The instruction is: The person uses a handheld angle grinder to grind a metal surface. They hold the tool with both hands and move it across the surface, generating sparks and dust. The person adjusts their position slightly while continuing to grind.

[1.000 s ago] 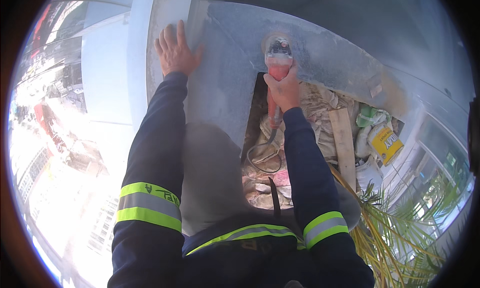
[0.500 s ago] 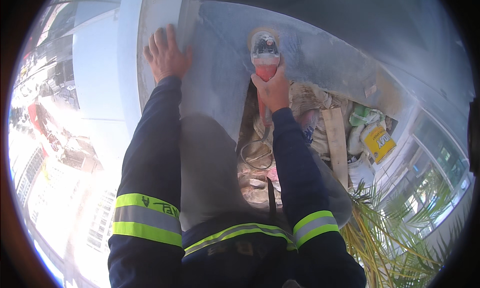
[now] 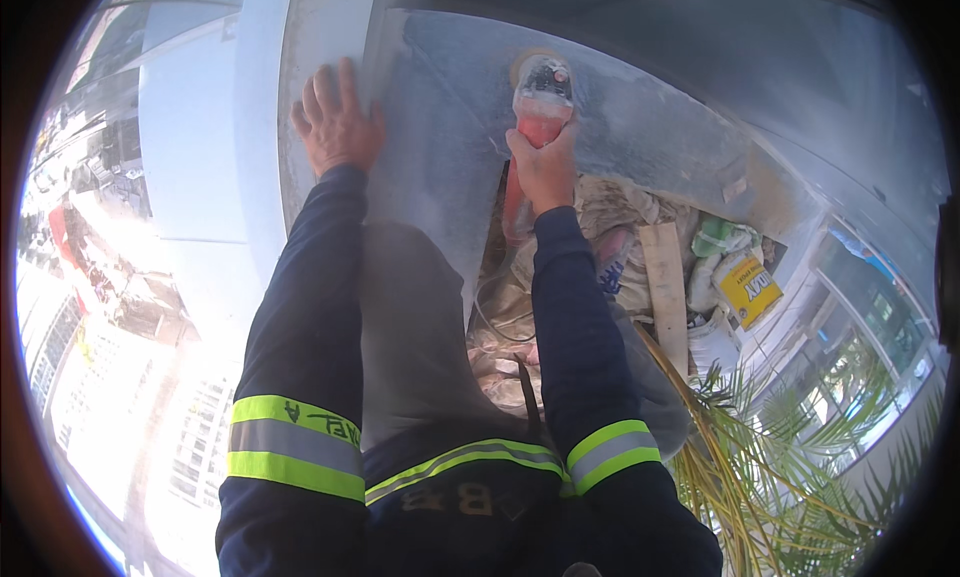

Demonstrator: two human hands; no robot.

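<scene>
My right hand (image 3: 550, 173) is wrapped round the red body of an angle grinder (image 3: 543, 127). Its dusty grey head points away from me, and a tan disc edge shows past it against a dusty grey-blue surface (image 3: 440, 107). How firmly the disc touches, I cannot tell. Behind my wrist, the grinder's rear end and a thin cable (image 3: 490, 322) trail toward me. My left hand (image 3: 341, 127) lies flat, fingers spread, on a pale raised ledge (image 3: 335, 22) at the left of that surface.
Below the surface is a recess with crumpled sacks (image 3: 510, 277), a wooden board (image 3: 664, 287) and a yellow container (image 3: 749, 289). Palm fronds (image 3: 760, 477) reach in at lower right. Beyond the ledge at left, a bright drop shows buildings (image 3: 195, 447) far below.
The grinder and my right hand have shifted a little to the right, and the grinder's rear end now lies more to the left of my wrist. My left hand stays on the ledge.
</scene>
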